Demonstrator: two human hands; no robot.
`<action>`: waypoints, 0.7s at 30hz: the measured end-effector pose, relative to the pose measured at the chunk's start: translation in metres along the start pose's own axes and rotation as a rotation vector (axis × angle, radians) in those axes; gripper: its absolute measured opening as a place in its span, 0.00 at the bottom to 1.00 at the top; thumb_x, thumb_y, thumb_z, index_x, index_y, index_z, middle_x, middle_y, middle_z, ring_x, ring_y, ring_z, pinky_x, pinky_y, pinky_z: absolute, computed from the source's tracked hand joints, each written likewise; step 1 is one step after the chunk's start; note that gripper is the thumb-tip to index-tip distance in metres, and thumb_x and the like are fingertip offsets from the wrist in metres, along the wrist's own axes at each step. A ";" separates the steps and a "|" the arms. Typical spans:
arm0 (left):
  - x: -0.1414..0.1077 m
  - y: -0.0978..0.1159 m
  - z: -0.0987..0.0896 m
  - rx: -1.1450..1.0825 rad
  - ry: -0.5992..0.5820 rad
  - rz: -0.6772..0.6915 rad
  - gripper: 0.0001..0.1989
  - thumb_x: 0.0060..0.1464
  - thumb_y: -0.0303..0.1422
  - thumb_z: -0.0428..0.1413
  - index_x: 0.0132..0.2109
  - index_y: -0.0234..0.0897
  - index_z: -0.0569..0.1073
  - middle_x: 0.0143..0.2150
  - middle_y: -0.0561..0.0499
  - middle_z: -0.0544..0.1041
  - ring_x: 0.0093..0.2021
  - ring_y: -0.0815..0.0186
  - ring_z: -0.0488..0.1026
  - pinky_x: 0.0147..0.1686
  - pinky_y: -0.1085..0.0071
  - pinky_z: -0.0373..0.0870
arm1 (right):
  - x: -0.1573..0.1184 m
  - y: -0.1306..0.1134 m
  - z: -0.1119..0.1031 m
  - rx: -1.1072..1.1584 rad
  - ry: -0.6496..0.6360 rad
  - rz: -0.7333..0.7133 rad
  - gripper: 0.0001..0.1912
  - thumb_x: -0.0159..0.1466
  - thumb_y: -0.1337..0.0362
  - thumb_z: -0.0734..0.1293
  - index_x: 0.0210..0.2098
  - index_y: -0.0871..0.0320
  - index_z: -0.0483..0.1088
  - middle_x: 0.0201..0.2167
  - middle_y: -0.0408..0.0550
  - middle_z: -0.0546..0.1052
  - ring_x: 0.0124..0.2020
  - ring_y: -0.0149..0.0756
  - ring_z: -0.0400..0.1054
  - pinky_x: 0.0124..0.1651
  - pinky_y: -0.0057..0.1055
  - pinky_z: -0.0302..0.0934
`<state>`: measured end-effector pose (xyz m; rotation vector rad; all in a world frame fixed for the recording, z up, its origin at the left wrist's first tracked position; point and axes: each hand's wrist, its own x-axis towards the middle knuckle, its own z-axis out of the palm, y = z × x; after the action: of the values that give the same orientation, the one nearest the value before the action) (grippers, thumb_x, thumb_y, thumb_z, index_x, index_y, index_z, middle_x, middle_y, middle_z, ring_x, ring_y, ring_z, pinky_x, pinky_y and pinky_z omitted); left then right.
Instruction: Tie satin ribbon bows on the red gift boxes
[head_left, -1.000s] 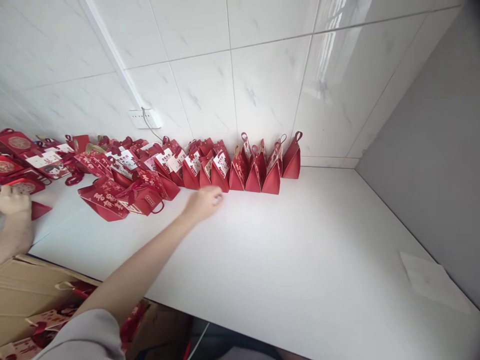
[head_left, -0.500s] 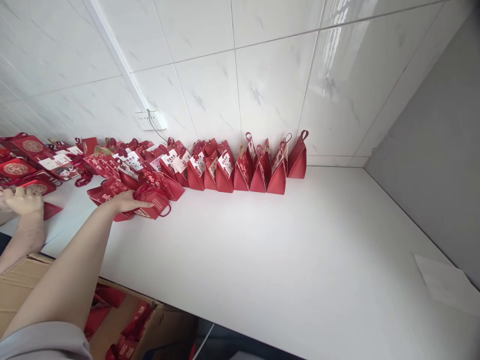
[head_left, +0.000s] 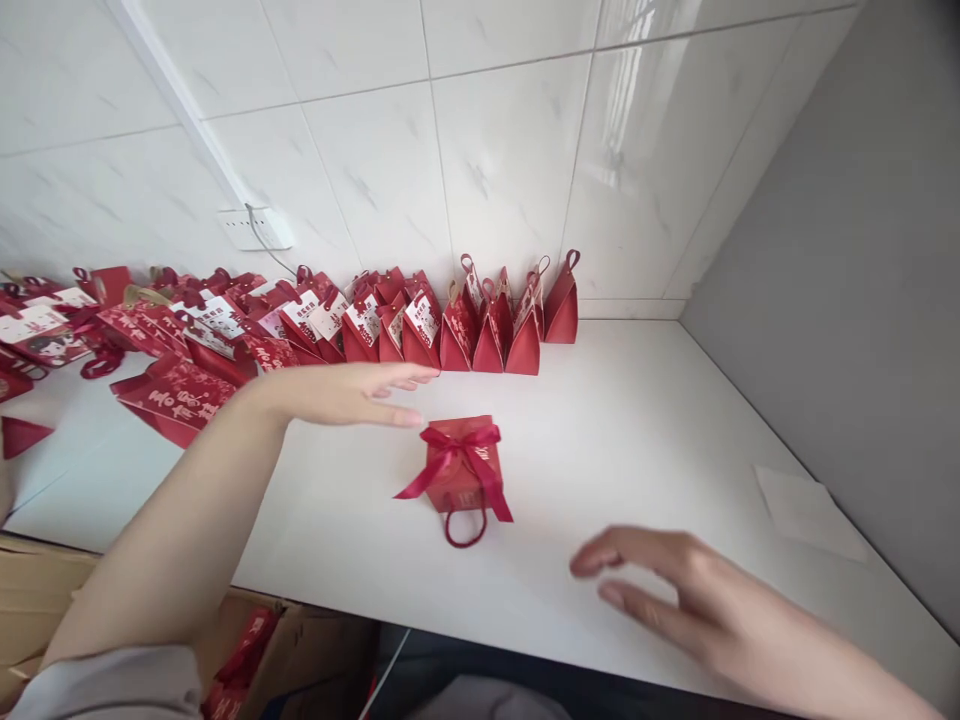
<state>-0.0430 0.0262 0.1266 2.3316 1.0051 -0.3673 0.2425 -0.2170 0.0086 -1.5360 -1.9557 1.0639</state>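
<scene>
On the white table lies a red gift box (head_left: 457, 475) tied with a dark red ribbon bow, its cord handle loop pointing toward me. My left hand (head_left: 356, 393) hovers just above and left of the box, fingers stretched out and holding nothing. To the box's right, my right hand (head_left: 667, 585) hangs over the table with thumb and fingers apart, also without anything in it. Several red peaked gift boxes (head_left: 491, 335) with loop handles stand in a row behind, some bearing white tags.
More red boxes (head_left: 176, 395) are heaped at the left. Below the table's front edge, an open cardboard carton (head_left: 300, 650) holds red packages. A white sheet of paper (head_left: 810, 515) lies at the right, beside a grey wall. A socket (head_left: 255, 229) with a cable is on the tiled wall.
The ribboned box, earlier under my left hand at the left pile, now lies mid-table, released. My right hand has come into view. The view has shifted a little to the right.
</scene>
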 end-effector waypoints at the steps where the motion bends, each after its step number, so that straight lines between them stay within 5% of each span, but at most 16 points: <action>1: 0.004 0.010 -0.009 -0.018 -0.012 0.027 0.34 0.57 0.49 0.54 0.68 0.49 0.55 0.69 0.47 0.60 0.66 0.62 0.62 0.55 0.71 0.65 | 0.009 -0.003 -0.009 0.013 0.034 -0.017 0.13 0.70 0.54 0.59 0.49 0.44 0.71 0.48 0.44 0.77 0.49 0.42 0.73 0.52 0.39 0.69; 5: 0.025 0.037 -0.022 -0.091 0.057 0.146 0.24 0.61 0.45 0.51 0.62 0.46 0.65 0.63 0.50 0.69 0.61 0.66 0.66 0.58 0.69 0.63 | 0.042 -0.018 -0.042 -0.093 0.121 -0.130 0.16 0.70 0.55 0.58 0.53 0.49 0.68 0.46 0.47 0.78 0.46 0.42 0.74 0.45 0.39 0.70; 11: 0.059 0.048 0.019 0.001 0.033 0.336 0.26 0.50 0.46 0.61 0.54 0.45 0.70 0.59 0.50 0.71 0.58 0.60 0.69 0.51 0.70 0.66 | 0.069 -0.032 -0.078 -0.317 0.179 -0.161 0.18 0.69 0.53 0.59 0.57 0.46 0.66 0.55 0.45 0.72 0.53 0.43 0.69 0.50 0.40 0.66; 15: 0.076 0.045 0.042 0.167 -0.007 0.332 0.24 0.43 0.44 0.65 0.47 0.43 0.72 0.52 0.50 0.74 0.50 0.57 0.72 0.41 0.70 0.66 | 0.090 -0.029 -0.077 -0.295 0.104 -0.129 0.18 0.68 0.52 0.59 0.55 0.48 0.66 0.52 0.47 0.72 0.51 0.44 0.69 0.50 0.40 0.64; 21: 0.085 0.036 0.048 0.215 0.002 0.305 0.19 0.40 0.46 0.65 0.35 0.40 0.71 0.46 0.50 0.74 0.44 0.59 0.72 0.37 0.71 0.64 | 0.114 -0.006 -0.059 -0.207 -0.061 -0.049 0.14 0.64 0.54 0.64 0.47 0.50 0.68 0.52 0.46 0.71 0.48 0.41 0.69 0.46 0.36 0.65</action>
<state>0.0399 0.0266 0.0632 2.6289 0.6200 -0.3645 0.2488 -0.0918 0.0361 -1.5676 -2.1924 0.9217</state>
